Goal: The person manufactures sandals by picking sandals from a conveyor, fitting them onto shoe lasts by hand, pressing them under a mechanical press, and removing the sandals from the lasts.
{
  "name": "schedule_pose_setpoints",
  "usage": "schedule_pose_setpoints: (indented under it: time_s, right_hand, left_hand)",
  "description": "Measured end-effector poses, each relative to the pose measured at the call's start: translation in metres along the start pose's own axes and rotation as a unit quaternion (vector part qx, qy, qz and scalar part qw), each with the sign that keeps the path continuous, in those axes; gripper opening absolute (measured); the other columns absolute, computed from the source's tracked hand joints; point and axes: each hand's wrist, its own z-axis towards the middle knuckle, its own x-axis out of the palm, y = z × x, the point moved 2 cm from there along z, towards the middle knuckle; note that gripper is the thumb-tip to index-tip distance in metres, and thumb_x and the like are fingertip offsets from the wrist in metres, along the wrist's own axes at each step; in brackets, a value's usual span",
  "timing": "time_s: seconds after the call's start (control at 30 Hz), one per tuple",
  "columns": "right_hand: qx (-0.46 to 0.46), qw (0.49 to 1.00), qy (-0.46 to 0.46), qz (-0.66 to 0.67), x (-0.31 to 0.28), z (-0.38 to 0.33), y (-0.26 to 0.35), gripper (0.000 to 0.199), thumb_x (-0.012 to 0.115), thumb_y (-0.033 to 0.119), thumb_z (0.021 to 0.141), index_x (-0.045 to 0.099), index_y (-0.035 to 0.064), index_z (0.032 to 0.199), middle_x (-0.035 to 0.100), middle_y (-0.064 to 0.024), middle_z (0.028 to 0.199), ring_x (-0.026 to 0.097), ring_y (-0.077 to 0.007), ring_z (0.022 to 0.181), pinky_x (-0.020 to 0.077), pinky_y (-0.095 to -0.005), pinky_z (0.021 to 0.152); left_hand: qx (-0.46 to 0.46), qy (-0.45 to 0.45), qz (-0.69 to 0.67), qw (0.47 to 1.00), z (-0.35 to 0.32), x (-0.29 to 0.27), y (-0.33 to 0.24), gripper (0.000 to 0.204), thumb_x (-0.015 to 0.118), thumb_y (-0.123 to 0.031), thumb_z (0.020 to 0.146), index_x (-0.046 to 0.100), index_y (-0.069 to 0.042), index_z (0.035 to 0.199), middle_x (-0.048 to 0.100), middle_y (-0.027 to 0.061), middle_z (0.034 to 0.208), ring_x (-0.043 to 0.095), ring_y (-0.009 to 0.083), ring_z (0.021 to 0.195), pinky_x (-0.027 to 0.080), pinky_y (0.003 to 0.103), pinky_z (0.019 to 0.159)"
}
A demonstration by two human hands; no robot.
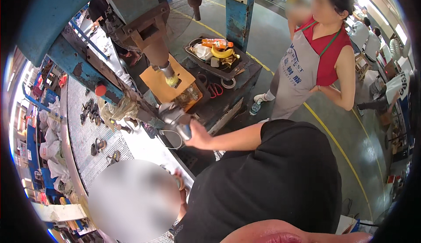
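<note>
Neither of my own hands can be picked out. Very close at the bottom edge lies a patch of bare skin (315,236), cut off so that I cannot tell what part it is. Just ahead, a co-worker in a black T-shirt (272,181) leans to the left, the head blurred out. That person's hand (199,136) grips a dark, motion-blurred thing (177,119), perhaps a shoe, beside the press. Their other hand (179,180) is partly hidden near the head. Over a tan board (153,85) hangs the press's metal ram (166,69), with a yellowish tip.
On the left, several dark sandals (98,146) lie on a mesh conveyor (83,159). Scissors (215,90), a tape roll (228,83) and a tray (193,57) with bananas and an orange bottle sit behind the press. A person in a grey apron (291,76) stands at right.
</note>
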Motion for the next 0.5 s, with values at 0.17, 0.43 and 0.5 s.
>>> schedule_pose_setpoints:
  time_s: [0.17,0.43,0.5]
  right_hand:
    - [0.019,0.94,0.263,0.215,0.04,-0.028,0.055,0.069,0.08,0.014,0.061,0.05,0.0037,0.122,0.058,-0.0103,0.111,0.058,-0.0221,0.106,0.0451,-0.0327,0.094]
    - [-0.11,0.864,0.431,0.236,-0.012,-0.031,0.059,0.067,0.077,0.017,0.061,0.051,0.004,0.121,0.058,-0.0106,0.108,0.057,-0.0231,0.102,0.0441,-0.0342,0.092]
    - [-0.111,0.883,0.406,0.21,-0.015,-0.033,0.052,0.066,0.077,0.021,0.062,0.051,0.0042,0.12,0.058,-0.0116,0.11,0.057,-0.0233,0.102,0.0439,-0.0357,0.092]
  left_hand:
    - [-0.018,-0.069,-0.147,0.987,0.041,-0.039,-0.006,0.045,0.062,-0.005,0.086,0.047,0.007,0.126,0.057,0.0239,0.118,0.057,0.0365,0.108,0.047,0.048,0.101]
    - [0.073,-0.001,-0.052,0.996,0.047,-0.044,-0.038,0.044,0.064,-0.022,0.086,0.051,0.002,0.121,0.062,0.0194,0.117,0.058,0.0299,0.11,0.047,0.048,0.096]
    - [0.114,0.018,0.259,0.959,0.065,-0.04,0.007,0.046,0.067,-0.022,0.082,0.053,0.0,0.12,0.063,0.0168,0.113,0.059,0.031,0.104,0.047,0.048,0.092]
